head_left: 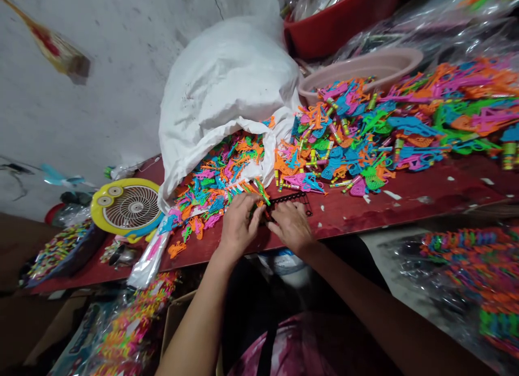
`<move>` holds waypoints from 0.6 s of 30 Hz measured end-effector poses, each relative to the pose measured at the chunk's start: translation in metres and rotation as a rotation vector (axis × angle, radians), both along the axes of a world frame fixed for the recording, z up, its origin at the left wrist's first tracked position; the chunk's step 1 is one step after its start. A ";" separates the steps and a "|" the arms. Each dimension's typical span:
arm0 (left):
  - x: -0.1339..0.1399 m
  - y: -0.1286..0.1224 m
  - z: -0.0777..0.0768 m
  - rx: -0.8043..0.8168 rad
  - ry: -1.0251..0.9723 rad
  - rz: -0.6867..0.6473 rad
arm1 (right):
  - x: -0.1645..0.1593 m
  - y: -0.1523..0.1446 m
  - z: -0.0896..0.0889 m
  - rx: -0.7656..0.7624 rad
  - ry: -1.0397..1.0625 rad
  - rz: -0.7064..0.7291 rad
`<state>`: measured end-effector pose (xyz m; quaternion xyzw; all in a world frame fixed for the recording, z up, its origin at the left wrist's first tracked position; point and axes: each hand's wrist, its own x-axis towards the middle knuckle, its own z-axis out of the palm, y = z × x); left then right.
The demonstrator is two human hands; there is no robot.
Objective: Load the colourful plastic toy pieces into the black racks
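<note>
My left hand (240, 220) is at the table's front edge, beside the spilled pile of small plastic toys (219, 173). Its thumb and fingers are pinched together around a small plastic toy piece, largely hidden; green and orange bits (263, 192) show by the fingertips. My right hand (291, 225) is curled over a black slotted rack (302, 199) that lies flat on the red table, fingers pressed on its near side. The fingertips of both hands nearly meet at the rack's left end. What lies under the right fingers is hidden.
A big white sack (227, 73) spills toys to the left. Behind right, a pink basin (365, 68) stands by heaped toy rackets and tubes (340, 154). A yellow fan (127, 207) stands left. Bagged toys (458, 273) lie below the red table (409, 203).
</note>
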<state>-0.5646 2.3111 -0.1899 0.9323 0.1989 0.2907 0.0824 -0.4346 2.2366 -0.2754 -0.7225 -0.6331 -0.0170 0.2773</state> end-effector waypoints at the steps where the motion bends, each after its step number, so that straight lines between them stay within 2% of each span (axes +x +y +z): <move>1: -0.001 0.001 0.000 -0.013 -0.003 -0.005 | -0.001 0.003 -0.001 -0.003 0.005 -0.001; 10: -0.005 0.007 0.006 -0.087 0.010 0.003 | -0.004 0.013 0.001 -0.074 -0.068 0.021; 18: -0.010 0.017 -0.007 -0.022 0.063 0.057 | -0.005 0.015 -0.006 -0.055 -0.080 -0.030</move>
